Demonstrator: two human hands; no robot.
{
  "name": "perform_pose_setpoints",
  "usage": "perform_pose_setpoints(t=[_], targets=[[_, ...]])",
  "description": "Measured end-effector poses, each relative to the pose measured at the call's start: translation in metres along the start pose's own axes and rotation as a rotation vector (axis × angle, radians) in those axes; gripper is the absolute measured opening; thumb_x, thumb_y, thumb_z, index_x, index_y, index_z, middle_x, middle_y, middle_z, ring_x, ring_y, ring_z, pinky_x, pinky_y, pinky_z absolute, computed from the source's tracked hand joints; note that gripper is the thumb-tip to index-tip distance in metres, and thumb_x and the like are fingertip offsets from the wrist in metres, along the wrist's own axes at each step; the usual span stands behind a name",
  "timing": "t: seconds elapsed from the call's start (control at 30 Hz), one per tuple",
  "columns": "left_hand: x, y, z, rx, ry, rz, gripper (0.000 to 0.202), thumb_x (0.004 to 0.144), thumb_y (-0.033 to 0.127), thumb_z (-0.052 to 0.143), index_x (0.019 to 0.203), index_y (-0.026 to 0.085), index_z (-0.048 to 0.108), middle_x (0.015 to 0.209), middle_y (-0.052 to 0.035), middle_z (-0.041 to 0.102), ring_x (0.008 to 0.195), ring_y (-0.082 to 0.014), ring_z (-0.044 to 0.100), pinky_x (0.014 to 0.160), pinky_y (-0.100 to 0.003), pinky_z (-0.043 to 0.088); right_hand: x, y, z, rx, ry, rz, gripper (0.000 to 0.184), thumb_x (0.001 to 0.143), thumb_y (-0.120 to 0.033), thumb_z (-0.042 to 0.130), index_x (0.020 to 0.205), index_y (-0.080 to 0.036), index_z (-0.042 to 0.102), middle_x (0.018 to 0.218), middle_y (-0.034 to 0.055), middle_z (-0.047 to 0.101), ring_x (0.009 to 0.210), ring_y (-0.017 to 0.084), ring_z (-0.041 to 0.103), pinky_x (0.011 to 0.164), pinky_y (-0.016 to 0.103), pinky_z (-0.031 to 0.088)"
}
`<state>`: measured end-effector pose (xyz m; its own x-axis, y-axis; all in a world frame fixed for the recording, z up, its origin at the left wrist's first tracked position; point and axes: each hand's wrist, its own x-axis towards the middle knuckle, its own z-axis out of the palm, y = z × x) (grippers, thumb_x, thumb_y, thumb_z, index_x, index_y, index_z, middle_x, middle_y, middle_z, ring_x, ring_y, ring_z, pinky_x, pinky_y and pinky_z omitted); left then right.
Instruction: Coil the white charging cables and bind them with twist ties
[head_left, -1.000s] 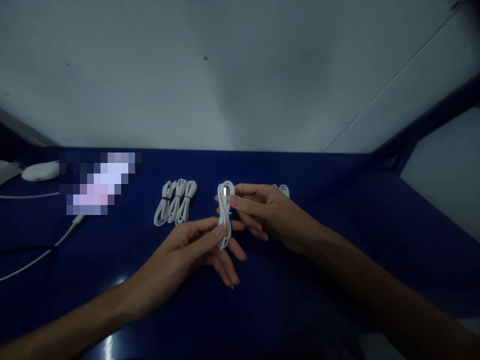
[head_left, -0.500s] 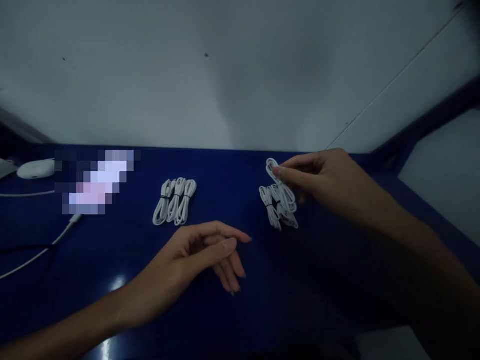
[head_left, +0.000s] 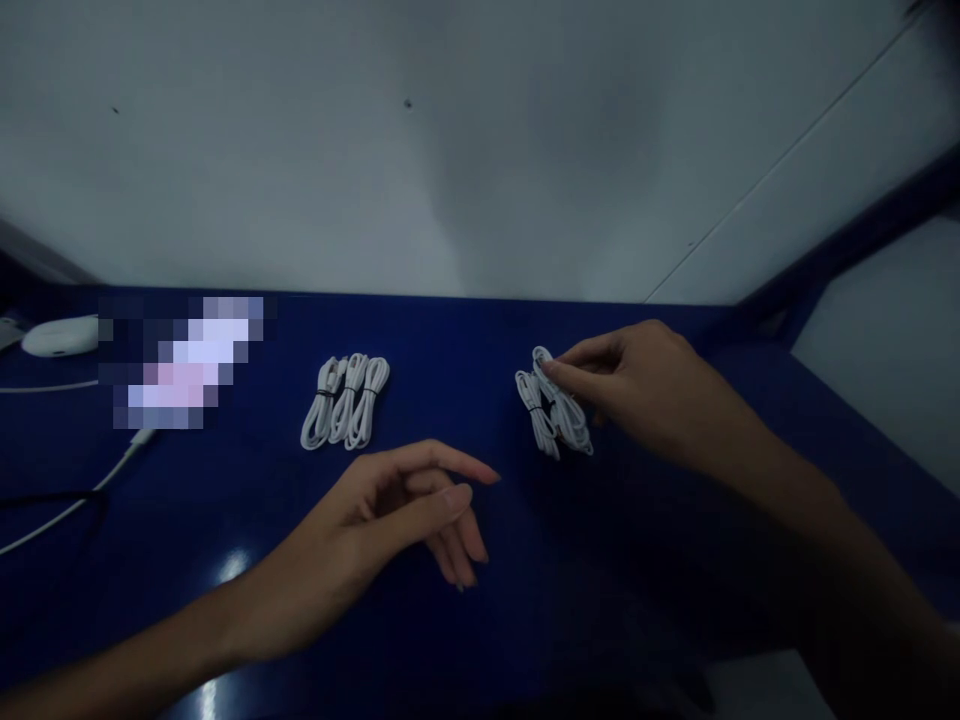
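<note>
My right hand [head_left: 626,375] pinches the upper end of a coiled white cable [head_left: 568,412] between thumb and fingers. That cable lies tilted against other bundled white cables [head_left: 537,413] on the blue table, and partly covers them. A dark tie is wrapped round the middle of the leftmost bundle there. To the left, three more tied white cables [head_left: 349,402] lie side by side. My left hand [head_left: 409,520] hovers in front of this row, fingers loosely spread and holding nothing.
On the blue table [head_left: 442,350] at left lies a lit, blurred-out device [head_left: 191,360] with a white cord [head_left: 97,495] plugged in. A white rounded case [head_left: 60,336] sits beyond it. A pale wall [head_left: 300,180] rises behind the table's back edge.
My right hand has lowered the coiled cable onto the right-hand bundles. My left hand has barely moved, and the view has shifted slightly.
</note>
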<state>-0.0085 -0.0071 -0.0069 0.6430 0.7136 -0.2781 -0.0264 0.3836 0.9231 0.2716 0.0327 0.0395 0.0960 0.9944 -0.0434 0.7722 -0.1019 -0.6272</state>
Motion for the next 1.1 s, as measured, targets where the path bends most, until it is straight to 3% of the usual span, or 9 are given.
perform_pose_setpoints(t=[0.2, 0.27, 0.37, 0.43, 0.6, 0.73, 0.83, 0.93, 1.1], targets=[[0.000, 0.001, 0.003, -0.004, -0.007, -0.009, 0.034, 0.111, 0.047, 0.077, 0.133, 0.021, 0.083, 0.096, -0.0071, 0.085, 0.083, -0.0198, 0.082, 0.081, -0.030, 0.067, -0.004, -0.005, 0.009, -0.016, 0.022, 0.029, 0.022, 0.100, -0.040, 0.084, 0.088, -0.022, 0.090, 0.079, 0.0112, 0.081, 0.073, 0.029, 0.078, 0.060, 0.041, 0.053], [0.001, 0.001, 0.003, -0.009, -0.009, -0.006, 0.034, 0.111, 0.047, 0.077, 0.133, 0.021, 0.082, 0.095, -0.0067, 0.085, 0.082, -0.0192, 0.082, 0.080, -0.029, 0.066, -0.004, -0.004, 0.012, -0.029, 0.031, 0.028, 0.021, 0.101, -0.040, 0.084, 0.099, -0.020, 0.090, 0.082, 0.0116, 0.082, 0.078, 0.031, 0.079, 0.066, 0.044, 0.055], [0.000, 0.002, 0.002, -0.016, -0.008, -0.003, 0.033, 0.112, 0.045, 0.077, 0.133, 0.021, 0.082, 0.095, -0.0065, 0.085, 0.082, -0.0190, 0.082, 0.080, -0.029, 0.066, -0.004, 0.002, 0.018, -0.060, 0.071, -0.031, 0.035, 0.104, -0.044, 0.080, 0.126, -0.018, 0.086, 0.082, 0.0102, 0.083, 0.086, 0.035, 0.080, 0.079, 0.051, 0.057], [-0.001, 0.002, 0.002, -0.013, -0.008, -0.009, 0.032, 0.112, 0.044, 0.078, 0.133, 0.021, 0.081, 0.095, -0.0069, 0.085, 0.083, -0.0197, 0.082, 0.080, -0.029, 0.066, -0.003, 0.007, 0.021, -0.072, 0.096, -0.060, 0.039, 0.104, -0.045, 0.080, 0.133, -0.019, 0.083, 0.086, 0.0105, 0.084, 0.091, 0.037, 0.080, 0.081, 0.052, 0.057], [-0.003, 0.003, 0.004, -0.004, -0.005, -0.017, 0.033, 0.111, 0.046, 0.078, 0.134, 0.022, 0.082, 0.095, -0.0064, 0.085, 0.084, -0.0204, 0.082, 0.082, -0.031, 0.066, -0.004, 0.013, 0.024, -0.038, 0.098, -0.101, 0.030, 0.103, -0.047, 0.081, 0.122, -0.023, 0.085, 0.088, 0.0092, 0.083, 0.082, 0.033, 0.078, 0.070, 0.045, 0.054], [-0.001, 0.003, 0.004, 0.006, 0.003, -0.026, 0.032, 0.111, 0.046, 0.077, 0.133, 0.023, 0.082, 0.096, -0.0054, 0.085, 0.085, -0.0196, 0.082, 0.082, -0.030, 0.066, -0.007, 0.003, 0.026, -0.063, 0.107, -0.119, 0.027, 0.108, -0.043, 0.075, 0.123, -0.024, 0.085, 0.094, 0.0083, 0.083, 0.083, 0.030, 0.076, 0.074, 0.046, 0.054], [0.002, 0.002, 0.004, 0.008, 0.002, -0.022, 0.032, 0.111, 0.046, 0.078, 0.133, 0.022, 0.081, 0.096, -0.0059, 0.085, 0.085, -0.0197, 0.082, 0.082, -0.030, 0.066, -0.009, -0.008, 0.034, -0.091, 0.043, -0.120, 0.029, 0.109, -0.045, 0.075, 0.124, -0.023, 0.084, 0.096, 0.0079, 0.083, 0.085, 0.030, 0.075, 0.076, 0.046, 0.052], [0.002, 0.002, 0.006, 0.010, -0.004, -0.015, 0.032, 0.111, 0.046, 0.078, 0.132, 0.022, 0.081, 0.095, -0.0058, 0.086, 0.084, -0.0189, 0.082, 0.081, -0.029, 0.065, -0.007, -0.017, 0.046, -0.214, -0.004, -0.196, 0.027, 0.111, -0.045, 0.071, 0.121, -0.021, 0.081, 0.100, 0.0092, 0.082, 0.087, 0.030, 0.074, 0.077, 0.045, 0.050], [0.002, 0.003, 0.006, 0.027, 0.003, -0.013, 0.032, 0.112, 0.047, 0.077, 0.133, 0.022, 0.081, 0.095, -0.0048, 0.086, 0.084, -0.0178, 0.081, 0.082, -0.028, 0.065, -0.003, -0.024, 0.059, -0.378, 0.035, -0.239, 0.020, 0.111, -0.037, 0.072, 0.101, -0.021, 0.078, 0.099, 0.0125, 0.077, 0.082, 0.027, 0.069, 0.072, 0.041, 0.045]])
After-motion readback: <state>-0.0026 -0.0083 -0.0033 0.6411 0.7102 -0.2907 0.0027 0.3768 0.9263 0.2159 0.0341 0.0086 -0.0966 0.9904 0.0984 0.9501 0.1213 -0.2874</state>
